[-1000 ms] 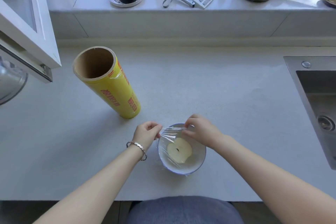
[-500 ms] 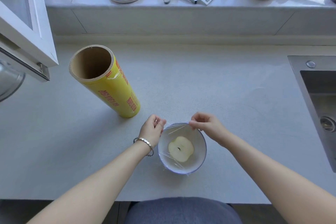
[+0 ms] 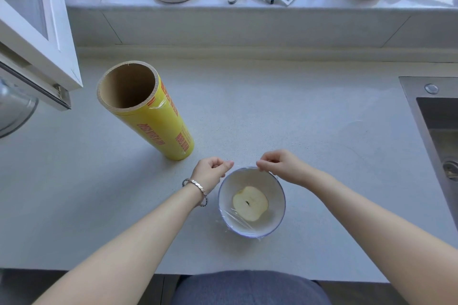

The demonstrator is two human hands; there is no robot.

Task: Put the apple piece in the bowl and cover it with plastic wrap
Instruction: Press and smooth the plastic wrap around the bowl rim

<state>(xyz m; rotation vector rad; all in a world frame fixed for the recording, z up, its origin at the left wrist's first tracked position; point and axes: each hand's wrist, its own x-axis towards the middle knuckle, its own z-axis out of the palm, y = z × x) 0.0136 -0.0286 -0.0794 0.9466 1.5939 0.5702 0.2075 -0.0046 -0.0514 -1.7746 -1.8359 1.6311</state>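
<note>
Plastic wrap (image 3: 238, 218), now drawn fully across the bowl (image 3: 278, 193); both hands' fingers (image 3: 226, 164) pinch its far edge; sealing remains.

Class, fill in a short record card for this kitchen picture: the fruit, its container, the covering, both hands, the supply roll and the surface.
fruit: apple piece, cut face up
container: bowl, holding the fruit
covering: plastic wrap stretched over the top
left hand: pinching film at the far left rim
right hand: pinching film at the far rim
roll: yellow, standing on end, left of the container
surface: countertop
</note>
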